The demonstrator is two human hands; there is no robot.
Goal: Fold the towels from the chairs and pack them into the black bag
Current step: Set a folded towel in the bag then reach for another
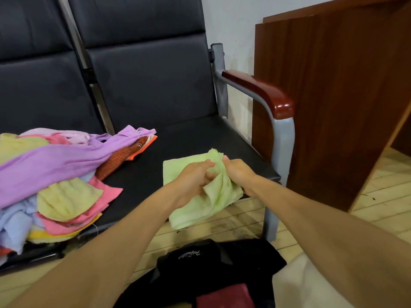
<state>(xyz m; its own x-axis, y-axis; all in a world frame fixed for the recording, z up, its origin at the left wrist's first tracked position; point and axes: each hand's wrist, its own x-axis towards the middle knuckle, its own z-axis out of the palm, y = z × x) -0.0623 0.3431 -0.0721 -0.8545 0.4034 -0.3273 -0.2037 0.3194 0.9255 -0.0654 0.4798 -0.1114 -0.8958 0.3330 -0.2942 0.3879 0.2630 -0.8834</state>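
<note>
A light green towel (195, 207) lies on the black chair seat (200, 138), its near part hanging over the front edge. My left hand (193, 176) grips a bunched fold at the towel's middle. My right hand (238, 171) pinches the towel's raised far edge, close beside the left hand. A loose pile of towels (55, 174) in purple, pink, yellow, blue and orange covers the seat to the left. The black bag (213, 263) sits on the floor below my arms, with a dark red cloth (224, 296) showing in its opening.
The chair's grey metal armrest with a red-brown wooden top (262, 92) stands right of the seat. A brown wooden desk panel (333, 96) rises further right. Pale wooden floorboards (382, 185) run underneath.
</note>
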